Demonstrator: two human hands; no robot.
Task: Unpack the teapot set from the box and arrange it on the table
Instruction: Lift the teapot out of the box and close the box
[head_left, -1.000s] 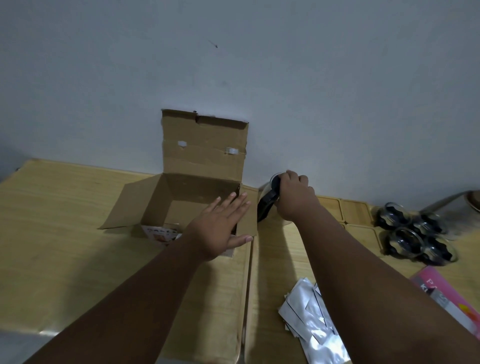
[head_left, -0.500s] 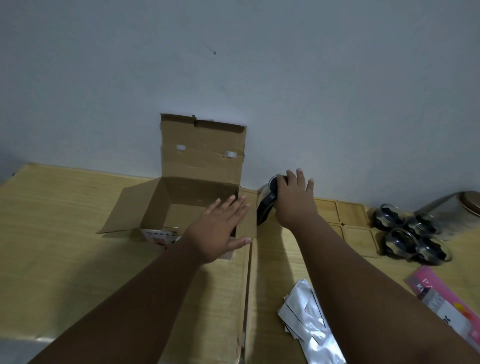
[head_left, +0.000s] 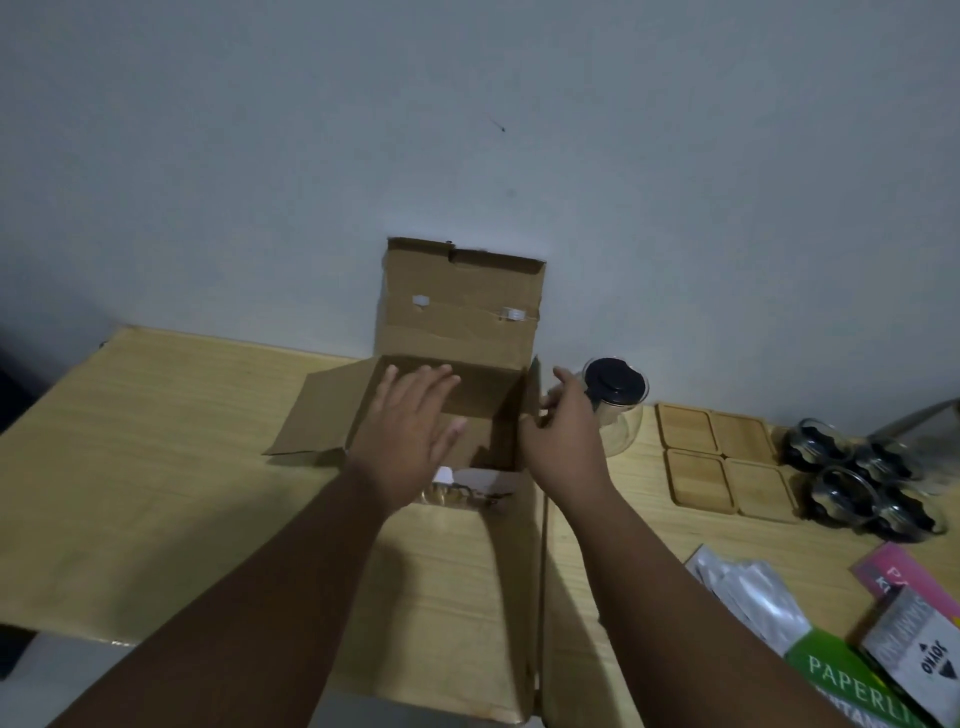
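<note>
Both hands at the open cardboard box (head_left: 457, 395), empty. Left hand (head_left: 410, 436) spread flat, fingers fanned, hovering over the box mouth, gripping nothing. Right hand (head_left: 563, 441) loosely open at the box's right flap (head_left: 530, 410), thumb and fingertips at the cardboard edge; contact or pinch not clear from this angle. Glass teapot (head_left: 615, 410) upright on the wooden table (head_left: 156, 441), just right of the box and behind the right hand, black lid on, clear belly showing below. Four wooden coasters (head_left: 727, 460) laid in a square further right; four glass cups (head_left: 862, 483) with dark scalloped inserts clustered beyond them. Silver wrappers (head_left: 748, 592) and printed paper packs (head_left: 857, 686) lower right, well apart from the set. Box interior dark; something pale at the near edge under the left wrist, otherwise contents not readable. Most of the set apparently out already; likely step now a check of the box for leftovers or moving it aside. Handling notes: teapot glass, so rigid, smooth, brittle, probably light when empty; best taken by the handle with a second hand under the base, lid steadied since it may sit loose. Cups likewise fragile and slick, better lifted singly by the wall. Coasters stiff, light, forgiving. Box light and floppy at the flaps, prone to sliding and nudging the teapot just beside it.
</note>
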